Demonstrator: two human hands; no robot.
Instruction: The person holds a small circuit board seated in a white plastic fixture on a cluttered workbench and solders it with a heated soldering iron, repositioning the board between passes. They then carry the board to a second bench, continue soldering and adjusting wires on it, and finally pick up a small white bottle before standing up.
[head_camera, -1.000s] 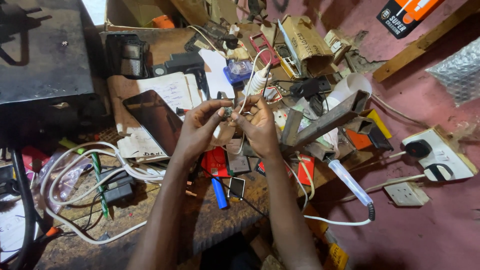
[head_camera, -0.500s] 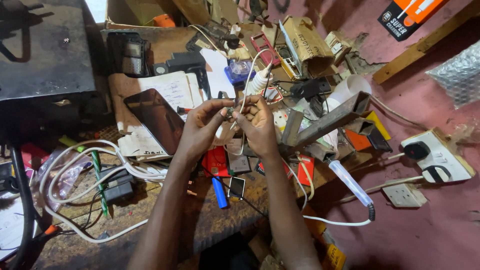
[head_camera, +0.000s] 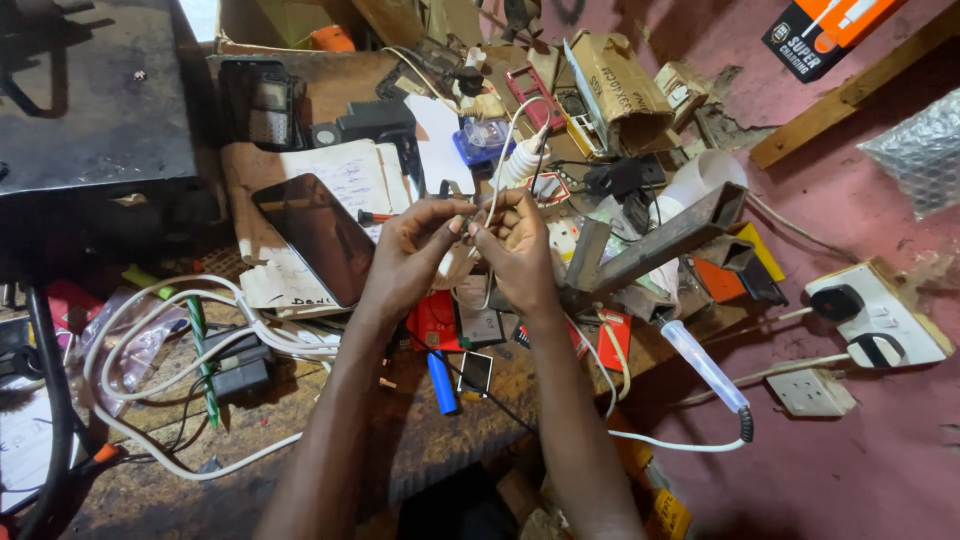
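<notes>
Here both hands meet above the cluttered bench (head_camera: 300, 440), fingertips pinched on a thin white wire (head_camera: 497, 165) that loops up to a small white plug-like piece (head_camera: 520, 160). The left hand (head_camera: 415, 250) and right hand (head_camera: 515, 245) are nearly closed round it, close together. The step looks like working the wire end; the next move would call for fine, steady fingertip control. A dark phone (head_camera: 315, 235) lies just left.

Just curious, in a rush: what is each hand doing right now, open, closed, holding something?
Left hand: fingers pinched shut on the thin white cable.
Right hand: closed, pinching the same white cable right beside the left fingertips.
</notes>
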